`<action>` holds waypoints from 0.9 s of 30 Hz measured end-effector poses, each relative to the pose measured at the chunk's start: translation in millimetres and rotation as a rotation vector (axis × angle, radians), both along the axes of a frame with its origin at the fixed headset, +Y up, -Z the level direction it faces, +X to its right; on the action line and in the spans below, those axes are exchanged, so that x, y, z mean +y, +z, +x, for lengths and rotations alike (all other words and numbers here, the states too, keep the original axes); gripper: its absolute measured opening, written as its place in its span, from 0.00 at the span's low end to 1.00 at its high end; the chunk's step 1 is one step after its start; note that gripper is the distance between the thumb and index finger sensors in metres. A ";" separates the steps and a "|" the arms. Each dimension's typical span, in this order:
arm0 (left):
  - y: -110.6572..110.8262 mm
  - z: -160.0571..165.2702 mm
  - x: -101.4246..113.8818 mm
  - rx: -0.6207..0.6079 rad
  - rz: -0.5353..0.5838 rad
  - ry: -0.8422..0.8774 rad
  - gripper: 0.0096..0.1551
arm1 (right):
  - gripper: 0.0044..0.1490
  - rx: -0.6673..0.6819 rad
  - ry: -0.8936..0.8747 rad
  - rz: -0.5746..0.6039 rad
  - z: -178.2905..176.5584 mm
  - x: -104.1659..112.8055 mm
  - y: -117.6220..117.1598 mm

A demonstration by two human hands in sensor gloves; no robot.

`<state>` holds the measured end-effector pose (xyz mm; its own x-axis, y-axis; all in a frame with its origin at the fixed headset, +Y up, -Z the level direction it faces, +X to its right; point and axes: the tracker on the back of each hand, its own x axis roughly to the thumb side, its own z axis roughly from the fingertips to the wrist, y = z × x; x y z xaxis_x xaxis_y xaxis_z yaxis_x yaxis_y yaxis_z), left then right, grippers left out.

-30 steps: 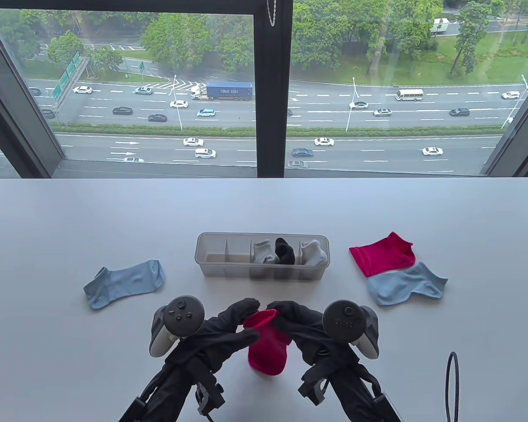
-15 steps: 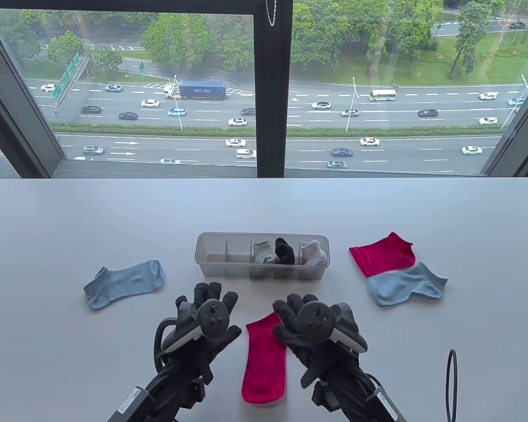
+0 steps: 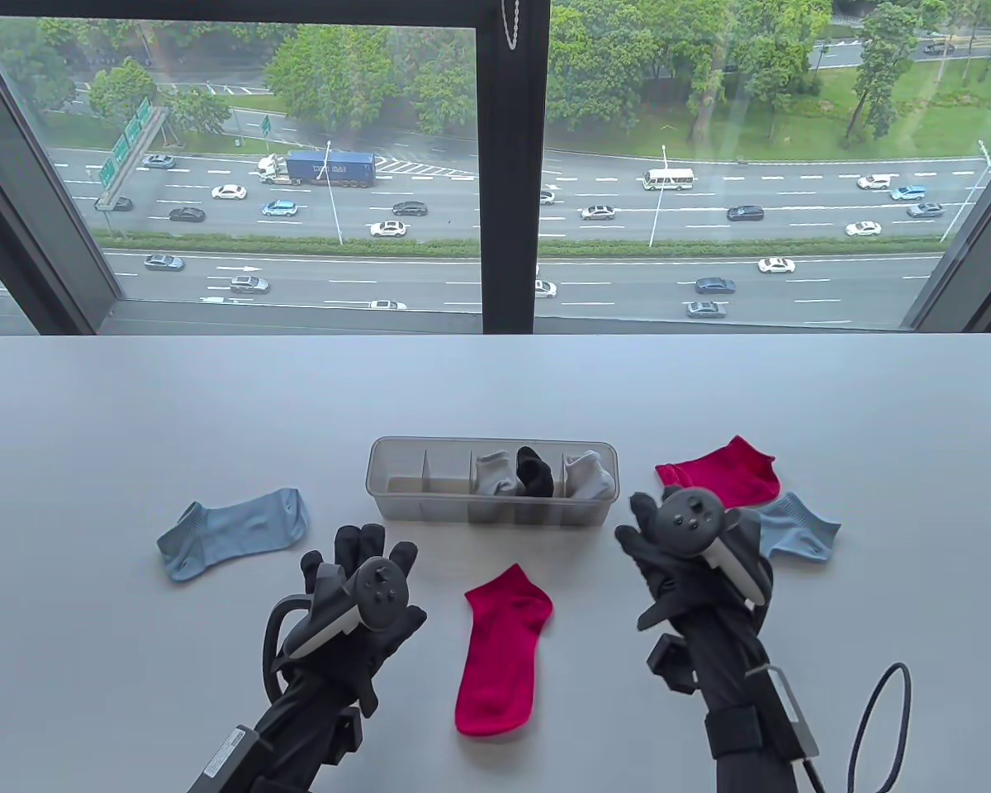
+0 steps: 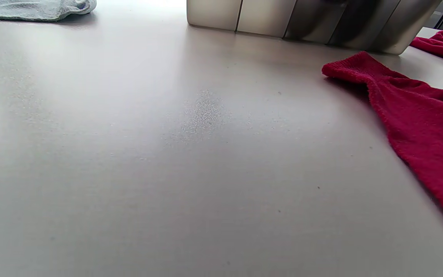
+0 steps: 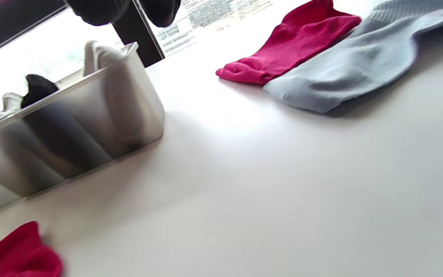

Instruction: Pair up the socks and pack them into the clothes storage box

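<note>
A red sock [image 3: 500,652] lies flat on the table near the front, between my two hands, and shows in the left wrist view [image 4: 417,127] too. My left hand [image 3: 363,570] hovers left of it, fingers straight, holding nothing. Further right, my right hand [image 3: 652,529] is raised with its fingers spread, just short of a second red sock [image 3: 727,471] [image 5: 287,42] and a light blue sock [image 3: 797,529] [image 5: 344,73] that overlap. Another light blue sock [image 3: 231,529] lies at the left. The translucent storage box [image 3: 413,500] holds grey-white and black socks [image 3: 533,472] in its right compartments.
A dark window frame [image 3: 508,165] rises behind the table's far edge. A black cable loop [image 3: 879,727] lies at the front right beside my right forearm. The box's two left compartments show nothing inside.
Both hands let go of the near red sock, which now lies flat. My right hand has moved right and forward toward the red and blue socks. My left hand has shifted slightly left.
</note>
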<state>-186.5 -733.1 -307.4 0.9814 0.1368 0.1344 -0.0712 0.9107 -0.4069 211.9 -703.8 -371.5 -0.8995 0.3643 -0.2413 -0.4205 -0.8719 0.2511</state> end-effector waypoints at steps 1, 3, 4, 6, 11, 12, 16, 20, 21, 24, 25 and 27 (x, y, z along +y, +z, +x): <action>-0.4 0.2 0.2 0.001 0.000 -0.001 0.42 | 0.40 -0.035 0.005 -0.020 10.4 0.0 -8.0; -1.5 0.8 0.8 0.000 -0.002 0.003 0.42 | 0.41 -0.101 -0.012 -0.045 30.8 -2.0 -29.8; -1.9 0.8 0.7 -0.001 -0.003 0.004 0.42 | 0.43 -0.150 0.008 -0.034 37.9 -4.2 -41.4; -2.7 1.2 1.1 -0.003 -0.002 0.008 0.42 | 0.49 -0.203 0.094 -0.053 46.3 -11.8 -62.0; -4.4 3.2 0.9 -0.017 -0.014 0.014 0.42 | 0.59 -0.210 0.233 -0.306 45.7 -50.0 -101.2; -4.3 3.3 1.0 -0.019 -0.014 0.018 0.42 | 0.58 -0.200 0.249 -0.314 43.7 -55.5 -104.7; -4.4 5.5 3.7 -0.047 -0.003 0.067 0.41 | 0.28 -0.099 0.397 -0.046 32.3 -48.8 -113.5; -1.7 7.1 10.2 -0.096 0.057 0.166 0.41 | 0.27 -0.083 0.359 0.196 24.2 -13.8 -95.4; -1.2 6.9 13.5 -0.113 0.082 0.224 0.41 | 0.27 -0.052 0.346 0.260 21.9 5.6 -86.4; 0.3 5.4 22.7 -0.129 0.147 0.447 0.41 | 0.27 0.083 0.268 0.409 2.5 55.4 -49.7; 0.5 5.4 23.9 -0.124 0.146 0.525 0.42 | 0.27 0.131 0.232 0.447 -7.9 66.1 -35.9; 1.1 7.8 21.1 -0.092 0.025 0.803 0.42 | 0.27 0.269 0.117 0.527 -45.1 80.8 4.8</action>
<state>-178.8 -711.9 -306.3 0.5701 0.7909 0.2223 -0.6745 0.6051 -0.4229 166.9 -623.0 -366.7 -0.9453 0.2674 0.1869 -0.2956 -0.9445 -0.1434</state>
